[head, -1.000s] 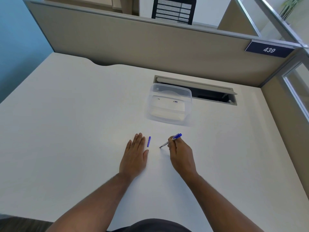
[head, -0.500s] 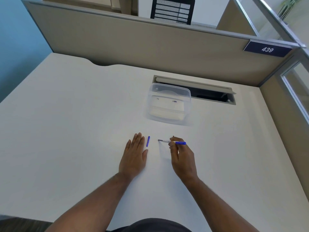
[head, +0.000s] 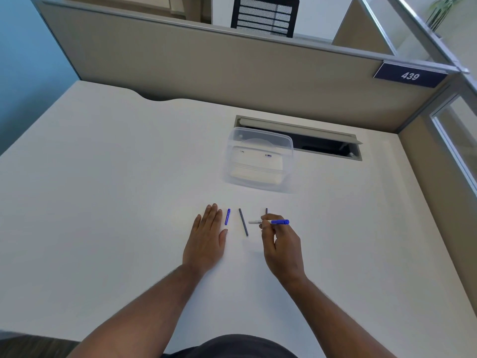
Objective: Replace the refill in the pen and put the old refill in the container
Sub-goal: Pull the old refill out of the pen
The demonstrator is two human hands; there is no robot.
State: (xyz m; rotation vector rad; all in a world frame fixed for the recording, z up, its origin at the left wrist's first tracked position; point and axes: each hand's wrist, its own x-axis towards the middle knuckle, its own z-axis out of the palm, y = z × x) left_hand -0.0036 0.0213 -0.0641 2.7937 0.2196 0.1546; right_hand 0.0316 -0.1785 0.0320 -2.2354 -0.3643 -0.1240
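Sat at a white desk (head: 103,202), forearms reaching forward from the near edge. Left hand (head: 206,236) lay flat on the desk, palm down, fingers straight and close together, holding nothing. Right hand (head: 281,244) hovered just above the surface, thumb and forefinger pinched on the middle of the pen (head: 269,222), the rest curled loosely; pen held level, pale writing end pointing left, blue end to the right. Just beyond the left fingertips, a small blue cap (head: 227,216) on the desk, near the hand but apart from it. Between the hands, a thin dark refill (head: 243,221) lying loose, angled slightly; whether old or new could not be told. Beyond the right fingers, the tip of a second dark stick (head: 266,210), mostly hidden, probably the other refill. Farther on, well apart from the hands, a clear plastic container (head: 259,158), no refill visible inside. Behind it, a cable slot (head: 322,143), then the beige partition (head: 206,68). Judged midway: cap off, refills out, swap not confirmed, old refill not yet in the container, cap to go back on.
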